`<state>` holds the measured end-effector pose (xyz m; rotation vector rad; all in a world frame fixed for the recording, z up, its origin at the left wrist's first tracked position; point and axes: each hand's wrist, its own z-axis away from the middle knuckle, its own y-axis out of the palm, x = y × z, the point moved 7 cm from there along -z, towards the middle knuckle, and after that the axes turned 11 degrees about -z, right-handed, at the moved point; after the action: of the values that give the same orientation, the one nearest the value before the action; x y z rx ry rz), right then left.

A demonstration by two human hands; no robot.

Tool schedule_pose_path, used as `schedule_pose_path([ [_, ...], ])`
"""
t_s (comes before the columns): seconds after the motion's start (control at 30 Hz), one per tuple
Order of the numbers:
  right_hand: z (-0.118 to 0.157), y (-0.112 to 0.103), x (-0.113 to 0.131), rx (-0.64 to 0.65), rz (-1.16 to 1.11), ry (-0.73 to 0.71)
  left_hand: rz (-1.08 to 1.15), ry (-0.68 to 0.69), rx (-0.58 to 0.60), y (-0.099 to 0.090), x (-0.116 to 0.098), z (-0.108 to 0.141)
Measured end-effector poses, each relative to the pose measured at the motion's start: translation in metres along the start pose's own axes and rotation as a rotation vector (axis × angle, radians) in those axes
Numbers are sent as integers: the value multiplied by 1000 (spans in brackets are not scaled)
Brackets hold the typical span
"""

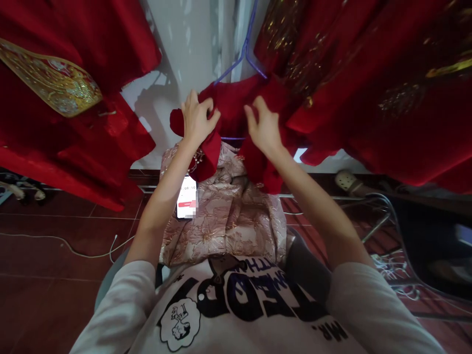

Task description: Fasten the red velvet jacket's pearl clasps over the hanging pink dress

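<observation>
Left hand (197, 120) high at eleven o'clock, fingers (208, 104) curled tightly inward, wrist slightly bent. Right hand (263, 130) near one o'clock, fingers (251, 114) spread and hooked downward. Bare left forearm (162, 206) and right forearm (313, 201) angled inward from seven and five o'clock, hands near each other but apart.

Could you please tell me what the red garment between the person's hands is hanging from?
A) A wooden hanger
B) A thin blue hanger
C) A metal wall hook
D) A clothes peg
B. A thin blue hanger shows at the neck of the red garment, just above the left hand and right hand.
</observation>
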<state>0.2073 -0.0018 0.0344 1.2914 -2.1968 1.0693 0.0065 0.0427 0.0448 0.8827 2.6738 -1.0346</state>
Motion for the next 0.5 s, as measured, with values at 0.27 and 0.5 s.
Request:
schedule_pose_path([
  [0.27, 18, 21, 3, 38, -96, -54, -14, 44, -114, -22, -13, 17],
  [0.5, 30, 22, -8, 140, -175, -34, 151, 43, 29, 7, -55, 32],
])
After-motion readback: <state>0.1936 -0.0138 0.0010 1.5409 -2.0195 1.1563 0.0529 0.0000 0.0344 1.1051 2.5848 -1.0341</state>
